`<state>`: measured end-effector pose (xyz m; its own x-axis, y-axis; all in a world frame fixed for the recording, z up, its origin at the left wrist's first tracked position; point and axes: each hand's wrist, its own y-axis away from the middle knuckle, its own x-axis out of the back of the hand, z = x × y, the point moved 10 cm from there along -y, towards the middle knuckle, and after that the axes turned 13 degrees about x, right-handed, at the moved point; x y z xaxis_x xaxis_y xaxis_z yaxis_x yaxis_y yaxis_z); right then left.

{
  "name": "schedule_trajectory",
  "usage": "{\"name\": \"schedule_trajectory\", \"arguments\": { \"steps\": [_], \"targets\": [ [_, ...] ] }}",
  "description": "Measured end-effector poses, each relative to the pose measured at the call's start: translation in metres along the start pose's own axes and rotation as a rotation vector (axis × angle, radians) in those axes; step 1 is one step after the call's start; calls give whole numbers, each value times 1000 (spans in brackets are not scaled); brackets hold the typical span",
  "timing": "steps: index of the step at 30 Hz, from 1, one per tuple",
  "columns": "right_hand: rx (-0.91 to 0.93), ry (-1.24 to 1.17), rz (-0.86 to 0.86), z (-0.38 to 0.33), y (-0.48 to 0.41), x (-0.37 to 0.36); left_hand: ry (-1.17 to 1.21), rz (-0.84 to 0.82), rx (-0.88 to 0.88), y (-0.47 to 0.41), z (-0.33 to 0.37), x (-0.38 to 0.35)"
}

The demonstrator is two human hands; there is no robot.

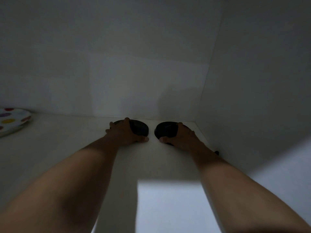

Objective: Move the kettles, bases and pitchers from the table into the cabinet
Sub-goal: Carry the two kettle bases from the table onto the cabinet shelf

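I am looking into a dim white cabinet. Two round black kettle bases lie flat on the shelf near its back wall. My left hand (123, 132) is wrapped over the left base (140, 128), thumb at its front edge. My right hand (180, 137) grips the right base (164, 130) the same way, close to the cabinet's right wall. A narrow gap separates the two bases. A bit of black cord or plug (217, 152) pokes out beside my right wrist. No kettles or pitchers are in view.
A polka-dot plate (11, 121) rests on the shelf at the far left. The cabinet's right wall (252, 98) rises just beyond the right base, and the back wall (134, 81) is right behind both bases. A bright patch of light falls on the shelf front (168, 207).
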<state>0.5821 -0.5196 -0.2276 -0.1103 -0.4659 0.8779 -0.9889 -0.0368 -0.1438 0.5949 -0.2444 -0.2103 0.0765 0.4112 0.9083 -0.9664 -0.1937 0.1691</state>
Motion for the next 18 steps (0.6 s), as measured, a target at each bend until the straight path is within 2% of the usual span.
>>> {"name": "schedule_trajectory", "arguments": {
  "steps": [7, 12, 18],
  "targets": [
    [1, 1, 21, 15, -19, -9, -87, 14, -17, -12, 8, 1],
    [-57, 37, -17, -34, 36, 28, -179, -1, -50, 11, 17, 22],
    [-78, 130, -13, -52, 63, 64, -163, 29, -101, 43, 17, 45]
  ]
}}
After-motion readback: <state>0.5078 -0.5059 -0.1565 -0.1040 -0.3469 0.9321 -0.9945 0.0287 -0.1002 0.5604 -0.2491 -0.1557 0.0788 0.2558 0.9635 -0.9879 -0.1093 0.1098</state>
